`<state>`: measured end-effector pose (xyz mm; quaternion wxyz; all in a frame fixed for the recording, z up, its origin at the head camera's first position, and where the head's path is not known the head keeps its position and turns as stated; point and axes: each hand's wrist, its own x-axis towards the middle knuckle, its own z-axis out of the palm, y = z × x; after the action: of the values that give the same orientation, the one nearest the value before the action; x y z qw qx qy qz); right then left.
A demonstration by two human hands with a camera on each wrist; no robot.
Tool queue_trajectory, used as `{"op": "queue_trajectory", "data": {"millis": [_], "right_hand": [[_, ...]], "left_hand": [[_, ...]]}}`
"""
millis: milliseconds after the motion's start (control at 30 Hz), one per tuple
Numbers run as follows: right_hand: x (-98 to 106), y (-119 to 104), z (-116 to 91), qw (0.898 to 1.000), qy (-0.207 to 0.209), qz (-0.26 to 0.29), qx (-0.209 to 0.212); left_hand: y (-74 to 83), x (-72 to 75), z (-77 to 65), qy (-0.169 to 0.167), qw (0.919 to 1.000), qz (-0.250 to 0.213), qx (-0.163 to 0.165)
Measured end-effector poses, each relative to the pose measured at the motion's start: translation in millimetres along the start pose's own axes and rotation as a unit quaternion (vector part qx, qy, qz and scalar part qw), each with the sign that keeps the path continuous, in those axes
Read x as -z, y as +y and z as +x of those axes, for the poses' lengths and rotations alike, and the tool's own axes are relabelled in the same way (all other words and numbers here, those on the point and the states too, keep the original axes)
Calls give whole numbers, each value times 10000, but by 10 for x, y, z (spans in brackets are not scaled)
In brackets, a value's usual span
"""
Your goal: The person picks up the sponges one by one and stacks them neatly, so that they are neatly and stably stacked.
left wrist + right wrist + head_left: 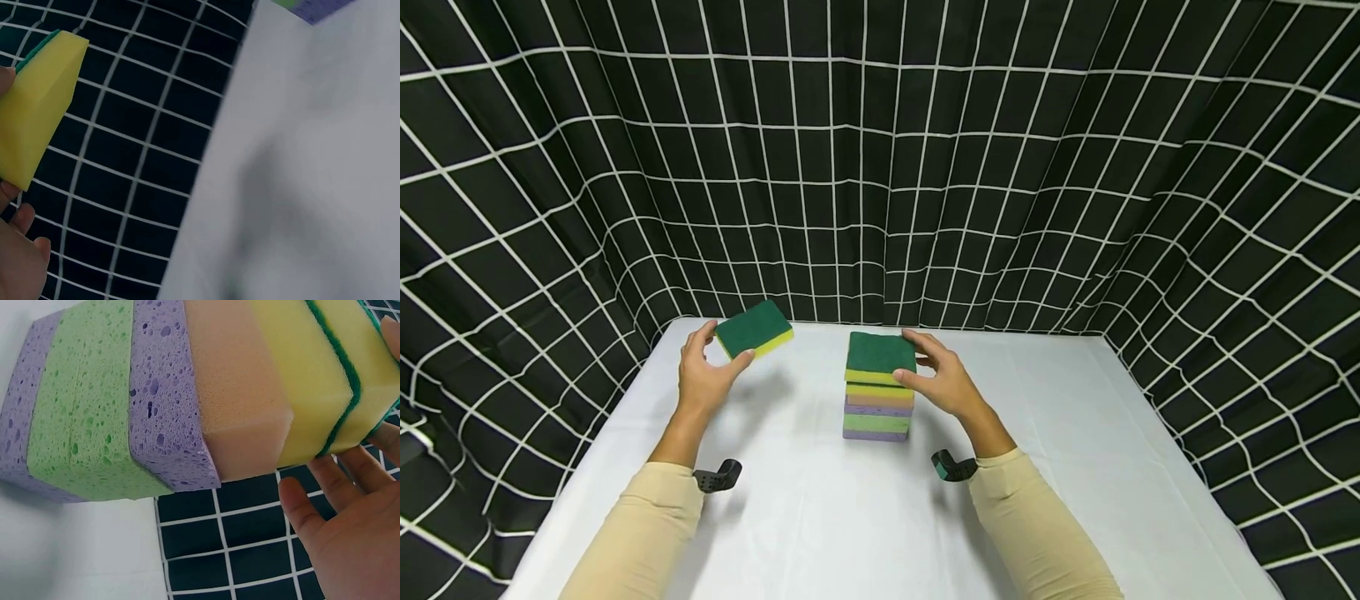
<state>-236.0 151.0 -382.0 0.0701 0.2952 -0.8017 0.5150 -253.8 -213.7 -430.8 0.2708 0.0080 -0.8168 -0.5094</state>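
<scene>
My left hand (703,377) pinches a yellow scrub sponge (755,328) with a dark green scouring side on top, raised above the table at the left. Its yellow face (40,106) shows in the left wrist view. Near the table's middle stands a stack of sponges (877,423): purple and green ones low down, then purple, peach, and a yellow scrub sponge (306,369). Topmost lies another green-and-yellow scrub sponge (881,354). My right hand (946,382) grips this top sponge at its right end, thumb in front and fingers behind.
A white cloth (820,517) covers the table. Black curtains with a white grid (880,167) hang around its back and sides. Dark wrist cameras (718,476) jut inward from both sleeves.
</scene>
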Motion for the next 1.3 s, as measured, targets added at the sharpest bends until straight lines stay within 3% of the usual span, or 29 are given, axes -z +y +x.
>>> {"op": "queue_trajectory", "data": {"millis": [333,800,933,1167,1300], "right_hand": [[-17,22,10,9999,15,92,74],[-28,21,20,9999,10,84,94],[-26,19,20,10000,24,64,71],[-30,16,22,9999,-12,92,68],[-30,18,19,9999,-44,134,31]], "left_hand": [[343,46,36,34,9964,-401,-752],[710,22,86,-199,9843,-977,-1458],[896,-3,75,-353,9793,-1226,-1574],[1374,27,-80,-802,9720,-1460,-1656],[1271,-74,-29,-1069,9698,-1465,-1632]]}}
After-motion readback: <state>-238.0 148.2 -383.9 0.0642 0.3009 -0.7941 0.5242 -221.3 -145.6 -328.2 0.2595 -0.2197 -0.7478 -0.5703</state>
